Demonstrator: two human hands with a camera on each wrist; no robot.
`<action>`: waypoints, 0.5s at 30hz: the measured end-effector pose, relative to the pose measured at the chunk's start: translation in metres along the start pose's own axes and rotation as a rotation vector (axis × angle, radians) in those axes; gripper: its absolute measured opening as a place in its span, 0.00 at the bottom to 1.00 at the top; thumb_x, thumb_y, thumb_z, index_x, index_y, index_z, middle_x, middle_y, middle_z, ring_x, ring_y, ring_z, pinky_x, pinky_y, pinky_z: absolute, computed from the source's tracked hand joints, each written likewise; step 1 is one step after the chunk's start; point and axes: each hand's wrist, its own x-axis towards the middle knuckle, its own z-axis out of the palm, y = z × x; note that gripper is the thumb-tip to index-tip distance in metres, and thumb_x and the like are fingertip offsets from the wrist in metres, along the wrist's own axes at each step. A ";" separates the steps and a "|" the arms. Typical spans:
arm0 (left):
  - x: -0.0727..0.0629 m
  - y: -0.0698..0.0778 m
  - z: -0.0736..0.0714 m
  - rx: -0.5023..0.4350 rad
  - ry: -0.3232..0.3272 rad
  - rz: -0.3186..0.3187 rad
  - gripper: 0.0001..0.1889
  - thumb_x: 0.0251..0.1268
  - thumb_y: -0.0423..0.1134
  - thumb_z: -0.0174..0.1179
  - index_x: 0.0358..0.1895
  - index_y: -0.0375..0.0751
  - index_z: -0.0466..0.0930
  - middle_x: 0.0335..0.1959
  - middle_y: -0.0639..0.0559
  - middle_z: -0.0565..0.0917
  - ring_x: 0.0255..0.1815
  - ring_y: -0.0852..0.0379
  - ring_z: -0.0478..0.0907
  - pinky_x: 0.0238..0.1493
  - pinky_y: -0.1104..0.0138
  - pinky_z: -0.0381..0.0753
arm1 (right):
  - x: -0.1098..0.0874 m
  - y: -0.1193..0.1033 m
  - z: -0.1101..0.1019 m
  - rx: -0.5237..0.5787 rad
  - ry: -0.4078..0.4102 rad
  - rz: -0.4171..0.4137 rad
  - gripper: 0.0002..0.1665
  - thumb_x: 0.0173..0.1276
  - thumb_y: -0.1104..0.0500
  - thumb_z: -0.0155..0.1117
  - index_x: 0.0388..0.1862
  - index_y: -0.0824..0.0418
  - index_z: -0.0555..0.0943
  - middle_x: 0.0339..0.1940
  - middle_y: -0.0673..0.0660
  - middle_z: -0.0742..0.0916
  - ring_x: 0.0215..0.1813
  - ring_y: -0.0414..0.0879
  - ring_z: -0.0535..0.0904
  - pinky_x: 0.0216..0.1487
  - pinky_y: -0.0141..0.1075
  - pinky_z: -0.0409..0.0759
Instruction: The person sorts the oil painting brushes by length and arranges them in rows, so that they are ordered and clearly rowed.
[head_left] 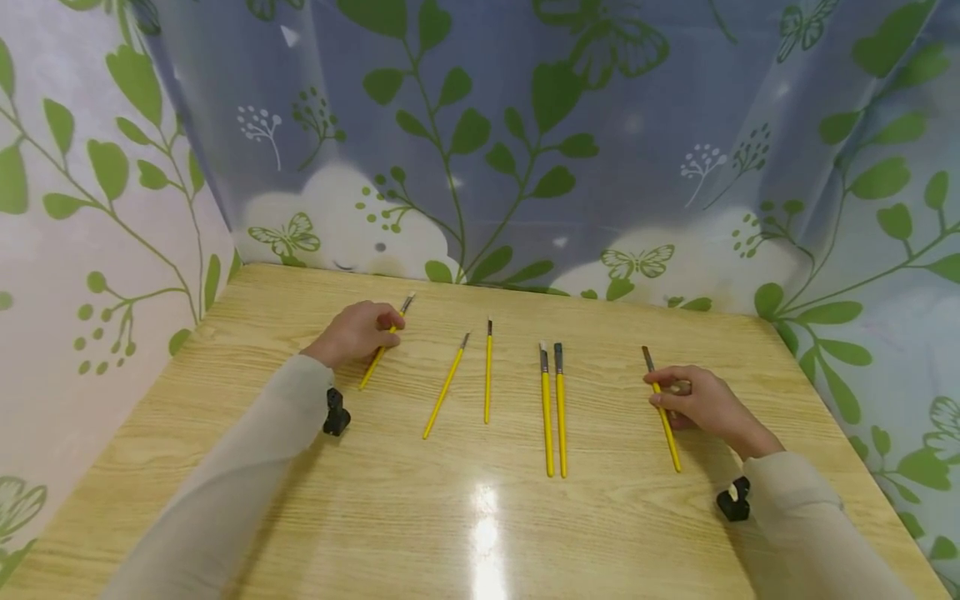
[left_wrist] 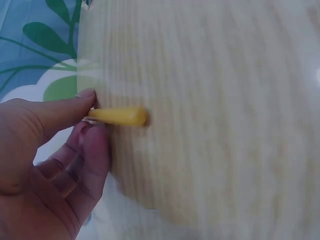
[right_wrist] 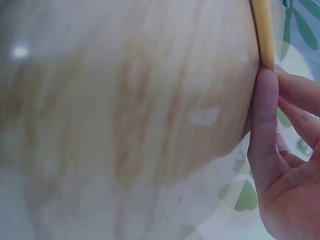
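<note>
My left hand [head_left: 360, 332] pinches a yellow-handled paintbrush [head_left: 371, 372] at the left side of the table. Its pale bristles point away from me, and in the left wrist view the rounded handle end [left_wrist: 122, 116] juts out past thumb and fingers. On the right, my right hand [head_left: 703, 404] holds another yellow paintbrush [head_left: 669, 437] between thumb and fingertips, dark bristles at the far end. The right wrist view shows part of its handle [right_wrist: 264, 30] above the thumb. Fingers hide a short stretch of each brush.
Between the hands lie a thin slanted paintbrush [head_left: 444, 392], a thin dark-tipped one [head_left: 488, 375], and two broader brushes, one white-tipped [head_left: 547, 417] and one dark-tipped [head_left: 561, 421], side by side. A leaf-patterned curtain [head_left: 495, 167] borders the wooden table [head_left: 420, 517].
</note>
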 end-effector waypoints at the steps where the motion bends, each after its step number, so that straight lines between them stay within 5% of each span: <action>1: 0.000 0.001 -0.001 -0.006 -0.010 -0.016 0.14 0.82 0.35 0.65 0.64 0.38 0.83 0.60 0.37 0.81 0.48 0.46 0.81 0.44 0.60 0.86 | 0.000 0.000 0.000 0.000 0.000 0.001 0.30 0.85 0.54 0.65 0.78 0.67 0.76 0.73 0.72 0.79 0.58 0.49 0.90 0.47 0.39 0.92; 15: -0.010 0.020 -0.011 0.084 -0.049 -0.101 0.15 0.77 0.29 0.60 0.63 0.39 0.80 0.58 0.35 0.83 0.25 0.53 0.82 0.32 0.64 0.86 | -0.001 0.000 0.000 -0.008 0.002 -0.003 0.30 0.85 0.54 0.65 0.78 0.68 0.76 0.72 0.72 0.79 0.53 0.41 0.89 0.47 0.39 0.92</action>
